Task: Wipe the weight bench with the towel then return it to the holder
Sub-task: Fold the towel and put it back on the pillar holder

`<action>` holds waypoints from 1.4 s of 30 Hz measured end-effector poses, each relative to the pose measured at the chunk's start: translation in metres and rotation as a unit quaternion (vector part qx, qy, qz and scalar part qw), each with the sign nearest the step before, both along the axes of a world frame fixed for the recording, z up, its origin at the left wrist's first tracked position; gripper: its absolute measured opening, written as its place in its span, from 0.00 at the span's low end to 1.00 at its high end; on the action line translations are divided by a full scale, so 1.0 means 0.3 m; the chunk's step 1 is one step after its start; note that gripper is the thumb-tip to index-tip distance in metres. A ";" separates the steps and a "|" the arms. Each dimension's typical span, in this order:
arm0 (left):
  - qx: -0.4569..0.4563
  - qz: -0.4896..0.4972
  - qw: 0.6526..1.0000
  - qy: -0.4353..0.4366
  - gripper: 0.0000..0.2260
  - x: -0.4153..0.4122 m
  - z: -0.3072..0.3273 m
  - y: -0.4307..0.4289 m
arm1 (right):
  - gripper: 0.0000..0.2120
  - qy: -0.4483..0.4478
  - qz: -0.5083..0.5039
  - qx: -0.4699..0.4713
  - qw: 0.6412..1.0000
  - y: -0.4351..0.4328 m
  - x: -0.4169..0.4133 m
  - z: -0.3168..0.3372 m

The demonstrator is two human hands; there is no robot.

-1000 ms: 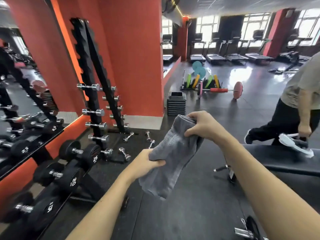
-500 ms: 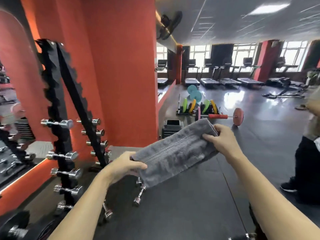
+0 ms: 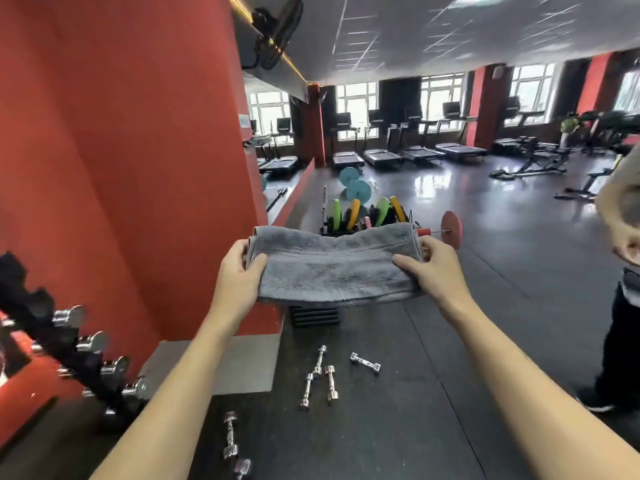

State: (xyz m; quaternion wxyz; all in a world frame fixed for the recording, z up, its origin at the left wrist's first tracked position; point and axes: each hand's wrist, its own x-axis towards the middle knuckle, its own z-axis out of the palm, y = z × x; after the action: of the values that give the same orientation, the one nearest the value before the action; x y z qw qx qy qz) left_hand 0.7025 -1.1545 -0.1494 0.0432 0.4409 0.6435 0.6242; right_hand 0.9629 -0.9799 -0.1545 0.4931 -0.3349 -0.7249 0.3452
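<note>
A folded grey towel (image 3: 334, 265) is stretched level between both hands, out in front of me at chest height. My left hand (image 3: 240, 273) grips its left end, thumb on top. My right hand (image 3: 433, 268) grips its right end the same way. The weight bench and the towel holder are not in view.
A red pillar (image 3: 138, 168) stands close on the left, with a dumbbell rack (image 3: 69, 344) at its foot. Several chrome dumbbells (image 3: 329, 379) lie on the black floor below the towel. A rack of coloured plates (image 3: 367, 213) and a barbell (image 3: 450, 230) sit beyond. Another person (image 3: 623, 306) stands at the right edge.
The towel has gone from hanging crumpled to being pulled flat and level between both hands. My view has lifted and turned left, so the bench has dropped out of sight.
</note>
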 end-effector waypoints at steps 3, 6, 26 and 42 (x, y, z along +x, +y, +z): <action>0.001 0.010 1.000 0.007 0.09 -0.087 -0.021 0.313 | 0.09 -0.008 0.012 -0.023 1.000 0.326 -0.088 -0.012; -0.001 0.011 1.000 -0.002 0.16 -0.180 0.003 0.594 | 0.16 -0.005 0.031 -0.039 0.999 0.609 -0.208 0.032; -0.040 0.136 0.990 0.025 0.03 -1.091 0.177 2.315 | 0.44 -0.234 0.222 0.108 0.940 2.413 -1.261 0.112; -0.003 0.355 0.935 -0.009 0.08 -1.597 0.324 3.198 | 0.09 -0.015 0.369 0.008 0.929 3.642 -2.142 0.252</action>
State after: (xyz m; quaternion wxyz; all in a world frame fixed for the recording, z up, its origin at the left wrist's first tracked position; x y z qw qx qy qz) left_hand 0.2234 -0.1950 -0.0520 -0.1747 0.1779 0.7596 0.6007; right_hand 0.3203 0.1126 -0.0789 0.3222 -0.0446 -0.8077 0.4918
